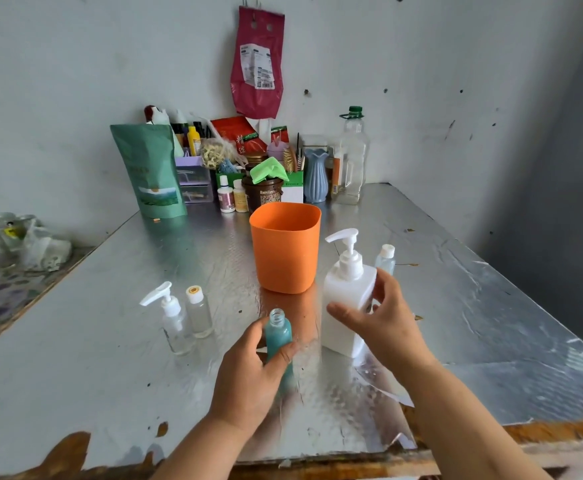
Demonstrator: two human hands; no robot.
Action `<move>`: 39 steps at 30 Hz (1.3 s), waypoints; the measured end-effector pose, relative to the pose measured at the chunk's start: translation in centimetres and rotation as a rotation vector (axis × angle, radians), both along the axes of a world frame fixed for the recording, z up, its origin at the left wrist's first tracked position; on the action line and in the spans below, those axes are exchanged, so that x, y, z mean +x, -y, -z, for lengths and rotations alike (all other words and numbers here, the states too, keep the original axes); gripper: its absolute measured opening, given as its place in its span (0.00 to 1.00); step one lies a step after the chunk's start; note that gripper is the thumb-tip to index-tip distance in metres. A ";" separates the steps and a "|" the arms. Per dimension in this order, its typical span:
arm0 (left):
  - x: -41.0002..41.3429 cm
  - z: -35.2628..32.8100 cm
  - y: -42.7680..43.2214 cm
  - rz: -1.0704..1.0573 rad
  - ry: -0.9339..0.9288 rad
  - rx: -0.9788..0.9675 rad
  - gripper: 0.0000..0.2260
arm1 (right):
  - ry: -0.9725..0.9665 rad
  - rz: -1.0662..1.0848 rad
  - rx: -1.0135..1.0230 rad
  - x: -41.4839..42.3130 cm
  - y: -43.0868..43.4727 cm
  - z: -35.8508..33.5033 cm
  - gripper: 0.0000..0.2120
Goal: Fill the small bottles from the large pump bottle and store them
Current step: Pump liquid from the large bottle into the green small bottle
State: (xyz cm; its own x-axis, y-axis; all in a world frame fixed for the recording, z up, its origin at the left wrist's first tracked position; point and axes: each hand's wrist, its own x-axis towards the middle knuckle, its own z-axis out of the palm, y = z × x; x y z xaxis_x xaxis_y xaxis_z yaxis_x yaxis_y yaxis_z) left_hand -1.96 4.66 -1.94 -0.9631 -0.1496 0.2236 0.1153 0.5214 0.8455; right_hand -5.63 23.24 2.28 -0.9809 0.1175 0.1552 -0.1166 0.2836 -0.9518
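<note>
Near the front edge of the silver foil-covered table, our left hand curls thumb and fingers round the lower body of the small teal frosted bottle. The bottle stands upright on the foil with its cap off and its threaded neck bare. We judge the grip is there to steady a light, narrow thing that would tip easily under a nozzle. Our right hand is spread wide on the large white square pump bottle just to the right, thumb laid across the front face and fingers hooked at the far shoulder; how firmly it bears we cannot tell. That span suits a broad bottle and leaves the pump head free, its spout pointing left. The two bottles are near but apart, so the spout is not yet over the open neck. Behind them the orange square plastic tub stands open-mouthed, likely the place for storing. To the left stand a small clear pump-top bottle and, just beside it, a small clear bottle with an orange-ringed stopper. A small clear bottle with a white cap stands behind the large one. We judge the filling is barely begun.
</note>
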 end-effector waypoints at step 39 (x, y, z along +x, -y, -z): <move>-0.7 -8.2 -0.4 -0.009 0.029 -0.165 0.13 | 0.347 -0.173 0.466 -4.9 6.9 -9.8 0.20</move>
